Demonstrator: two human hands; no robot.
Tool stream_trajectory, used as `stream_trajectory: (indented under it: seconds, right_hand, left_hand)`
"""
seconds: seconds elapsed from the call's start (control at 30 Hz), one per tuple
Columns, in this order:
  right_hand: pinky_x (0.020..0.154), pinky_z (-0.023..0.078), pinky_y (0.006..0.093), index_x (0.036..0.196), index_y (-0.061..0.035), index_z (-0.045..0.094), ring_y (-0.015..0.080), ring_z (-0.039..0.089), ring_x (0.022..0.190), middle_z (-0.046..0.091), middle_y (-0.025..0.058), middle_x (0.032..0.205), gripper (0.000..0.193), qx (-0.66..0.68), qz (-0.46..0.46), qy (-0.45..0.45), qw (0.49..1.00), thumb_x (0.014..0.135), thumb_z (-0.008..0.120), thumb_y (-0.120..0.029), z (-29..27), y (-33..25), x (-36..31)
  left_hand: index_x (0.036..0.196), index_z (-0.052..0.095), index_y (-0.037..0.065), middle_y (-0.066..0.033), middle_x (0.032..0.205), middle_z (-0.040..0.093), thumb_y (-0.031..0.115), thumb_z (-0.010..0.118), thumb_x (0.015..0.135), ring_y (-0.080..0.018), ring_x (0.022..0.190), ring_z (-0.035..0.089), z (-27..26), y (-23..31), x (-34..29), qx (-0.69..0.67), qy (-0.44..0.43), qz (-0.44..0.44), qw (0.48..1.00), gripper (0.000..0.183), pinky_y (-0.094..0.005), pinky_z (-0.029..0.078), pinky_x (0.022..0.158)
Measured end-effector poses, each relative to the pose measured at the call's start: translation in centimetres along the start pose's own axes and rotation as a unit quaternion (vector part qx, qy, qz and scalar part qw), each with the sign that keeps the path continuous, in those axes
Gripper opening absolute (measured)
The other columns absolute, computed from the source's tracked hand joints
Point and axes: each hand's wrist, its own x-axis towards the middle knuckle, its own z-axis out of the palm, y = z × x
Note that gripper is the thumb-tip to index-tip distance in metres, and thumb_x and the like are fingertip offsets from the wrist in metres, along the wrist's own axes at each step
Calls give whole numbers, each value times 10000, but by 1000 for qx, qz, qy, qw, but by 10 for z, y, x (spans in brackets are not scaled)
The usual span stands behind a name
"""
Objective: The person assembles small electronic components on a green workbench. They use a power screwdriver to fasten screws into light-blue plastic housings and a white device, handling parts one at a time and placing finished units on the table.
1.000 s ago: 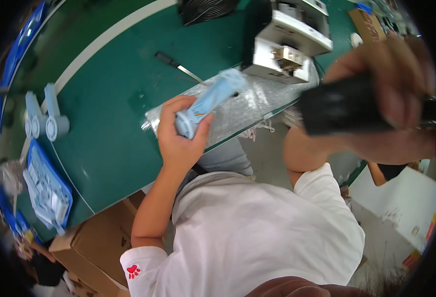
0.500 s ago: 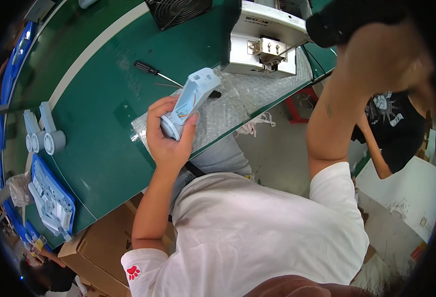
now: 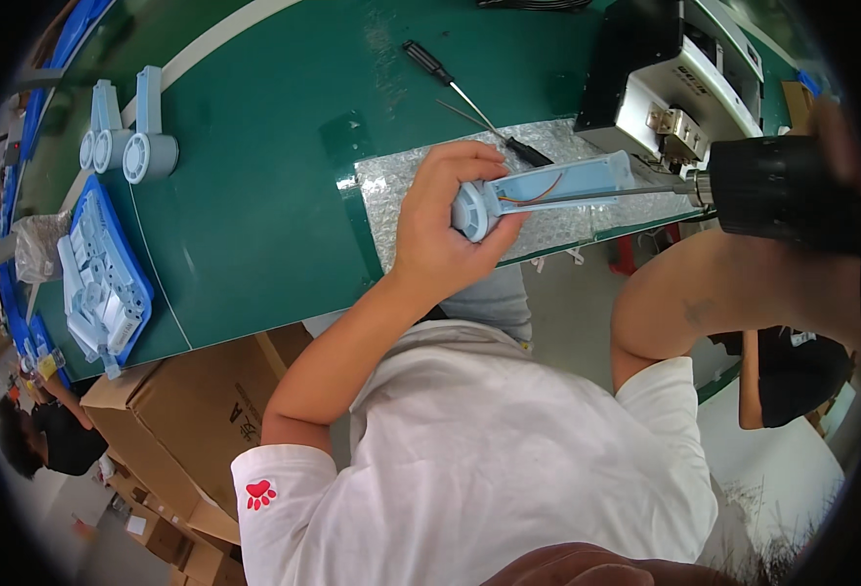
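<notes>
My left hand (image 3: 432, 232) grips a light-blue plastic housing (image 3: 601, 172) by its round vented end, above bubble wrap (image 3: 383, 200). The housing's long hollow handle points right, with its open side showing a thin red-orange wire. In my right hand (image 3: 838, 142), partly dark and blurred at the right rim, is a black power screwdriver (image 3: 767, 190). Its long bit reaches left into the housing's hollow handle; the tip's exact contact is hard to make out. Two hand screwdrivers lie crossed beyond the left hand, one with its black handle (image 3: 427, 61) farther off, the other's handle (image 3: 530, 151) close to the housing.
A black-and-silver metal machine (image 3: 635, 83) stands at the right back of the green table (image 3: 254, 225). Several similar light-blue housings (image 3: 152, 156) stand at left, near a blue tray (image 3: 143, 327) of plastic parts. Below are cardboard boxes (image 3: 191, 410). Other people are at both sides.
My left hand has turned the housing from upright to nearly level, pointing right. The power screwdriver has come down, and its bit now lies in the handle. The whole view has shifted.
</notes>
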Motion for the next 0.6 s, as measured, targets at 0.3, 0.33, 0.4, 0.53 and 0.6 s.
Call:
stream_trajectory:
  seconds: [0.3, 0.33, 0.4, 0.53, 0.6]
  right_hand:
    - [753, 473, 311, 1017, -6, 547, 182, 576, 777, 575, 87, 903, 423, 4, 8, -1, 1000, 817, 685, -353, 3, 19, -13]
    - [753, 472, 312, 1019, -6, 547, 182, 575, 778, 575, 88, 904, 427, 3, 6, -1, 1000, 818, 684, -357, 4, 19, -14]
    - [753, 471, 312, 1023, -6, 547, 183, 575, 780, 574, 90, 906, 434, 2, 6, 0, 1000, 820, 680, -366, 5, 18, -16]
    - [753, 469, 313, 1031, -6, 548, 183, 574, 785, 573, 93, 910, 450, -3, 5, 1, 1000, 824, 673, -384, 6, 17, -16]
    - [753, 468, 314, 1036, -6, 548, 184, 574, 787, 573, 94, 912, 457, -7, 7, -1, 1000, 825, 670, -393, 8, 18, -17]
  left_hand:
    - [1068, 591, 13, -168, 1149, 617, 14, 815, 717, -252, 1020, 627, -3, -2, 1, 8, 12, 5, 1000, 416, -344, 504, 876]
    - [1066, 591, 12, -170, 1147, 618, 13, 816, 717, -251, 1016, 627, -2, -3, 1, 4, 14, 5, 1000, 415, -344, 504, 874]
    - [1063, 591, 10, -174, 1143, 619, 12, 817, 716, -249, 1009, 626, -1, -4, 1, -3, 18, 4, 1000, 415, -344, 505, 870]
    - [1070, 582, 10, -172, 1142, 615, 8, 820, 718, -247, 999, 624, -1, -5, 0, -11, 21, 3, 1000, 424, -342, 505, 870]
    - [1076, 577, 12, -170, 1142, 613, 3, 819, 722, -244, 1003, 620, -1, -4, -2, -19, 22, -10, 1000, 429, -340, 503, 873]
